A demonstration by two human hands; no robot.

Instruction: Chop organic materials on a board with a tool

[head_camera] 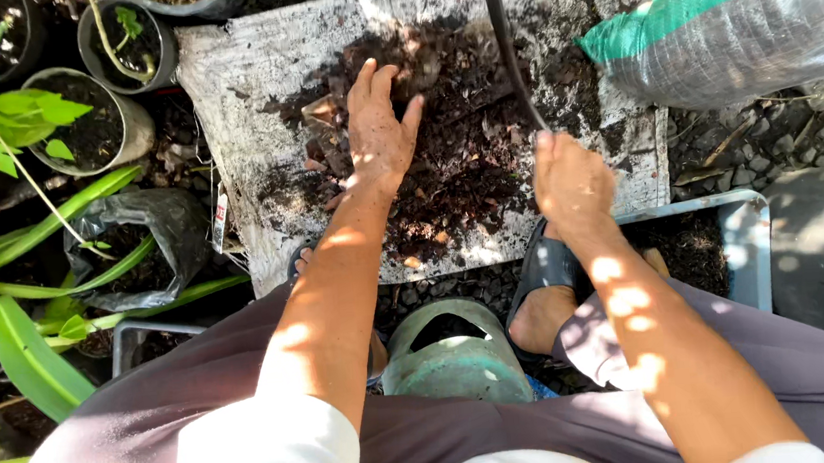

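Observation:
My left hand (379,126) lies flat with fingers spread on a heap of dark potting soil (454,140) piled on a weathered white board (244,88). My right hand (570,180) is curled around a thin dark handle (507,48) that rises toward the top of the view; the tool's end is hidden under the hand and soil. A pale green pot (456,355) stands on the ground between my knees. My foot in a dark sandal (543,280) rests just below the board.
A large woven sack, green and grey (738,20), lies at the upper right. A grey tray of soil (726,236) sits by my right leg. Black pots with seedlings (90,120), long green leaves (29,340) and a black plastic bag (157,232) crowd the left side.

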